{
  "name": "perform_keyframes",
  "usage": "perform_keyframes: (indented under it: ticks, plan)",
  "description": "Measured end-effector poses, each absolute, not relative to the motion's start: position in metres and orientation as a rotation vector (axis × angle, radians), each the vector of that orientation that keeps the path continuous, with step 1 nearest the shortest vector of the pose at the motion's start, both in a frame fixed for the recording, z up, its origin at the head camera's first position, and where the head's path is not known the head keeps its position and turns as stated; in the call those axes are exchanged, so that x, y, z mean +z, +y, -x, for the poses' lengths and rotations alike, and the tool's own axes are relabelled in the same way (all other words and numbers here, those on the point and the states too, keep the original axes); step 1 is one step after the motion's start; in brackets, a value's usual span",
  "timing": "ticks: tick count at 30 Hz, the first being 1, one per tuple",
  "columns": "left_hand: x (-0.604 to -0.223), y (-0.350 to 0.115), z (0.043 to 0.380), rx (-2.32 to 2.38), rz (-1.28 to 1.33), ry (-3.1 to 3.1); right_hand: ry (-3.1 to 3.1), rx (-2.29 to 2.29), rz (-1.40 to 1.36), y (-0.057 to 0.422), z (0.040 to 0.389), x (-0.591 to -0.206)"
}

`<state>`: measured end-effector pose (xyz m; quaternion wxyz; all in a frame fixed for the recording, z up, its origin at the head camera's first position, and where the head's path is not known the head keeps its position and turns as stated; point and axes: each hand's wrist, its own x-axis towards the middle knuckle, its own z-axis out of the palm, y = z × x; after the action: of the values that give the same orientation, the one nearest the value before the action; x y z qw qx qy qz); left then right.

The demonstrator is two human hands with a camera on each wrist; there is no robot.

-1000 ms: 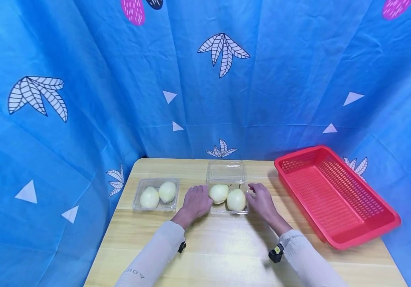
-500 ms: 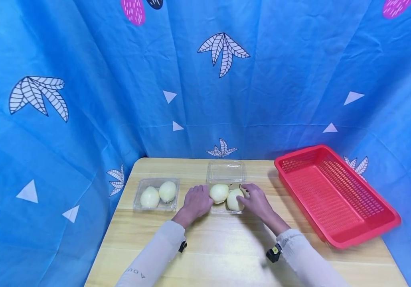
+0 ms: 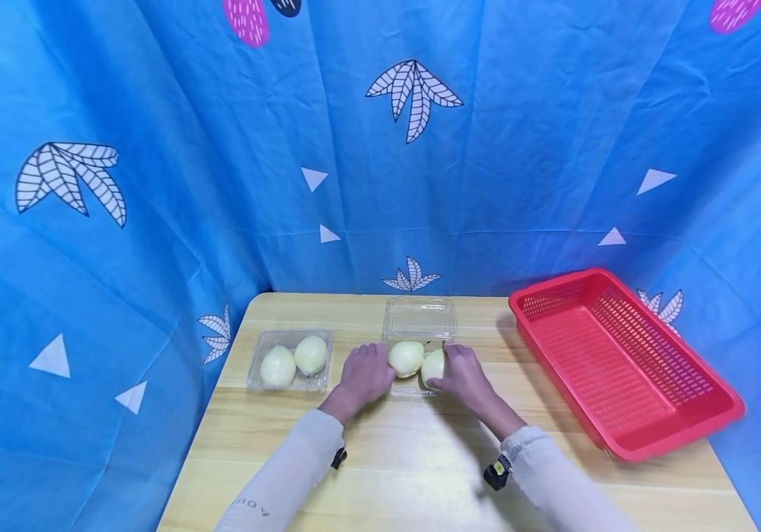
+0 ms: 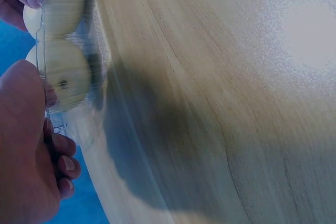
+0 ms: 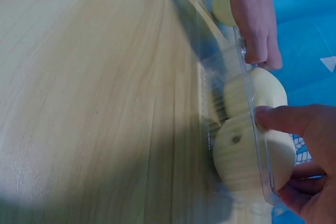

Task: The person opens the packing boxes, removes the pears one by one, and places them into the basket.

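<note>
While the right hand (image 3: pixel 467 375) grasps the right-hand pear (image 3: pixel 432 367) between thumb and fingers, the left hand (image 3: pixel 365 372) grips the left side of an open clear container (image 3: pixel 407 391), where that pear sits beside another pear (image 3: pixel 406 357). The lid (image 3: pixel 419 318) lies back on the far side. Leftward is a second container (image 3: pixel 317 383) with two more pears (image 3: pixel 278 366); rightward, a red basket (image 3: pixel 609 369).
</note>
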<state>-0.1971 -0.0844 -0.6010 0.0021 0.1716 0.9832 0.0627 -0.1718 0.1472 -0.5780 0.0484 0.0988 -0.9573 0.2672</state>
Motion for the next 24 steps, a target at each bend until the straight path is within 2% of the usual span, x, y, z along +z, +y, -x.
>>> perform_keyframes:
  ticks: [24]
  plan:
    - [-0.602,-0.083,0.197,0.223,-0.505,3.066,-3.029,0.701,-0.267,0.129,0.174,-0.576]
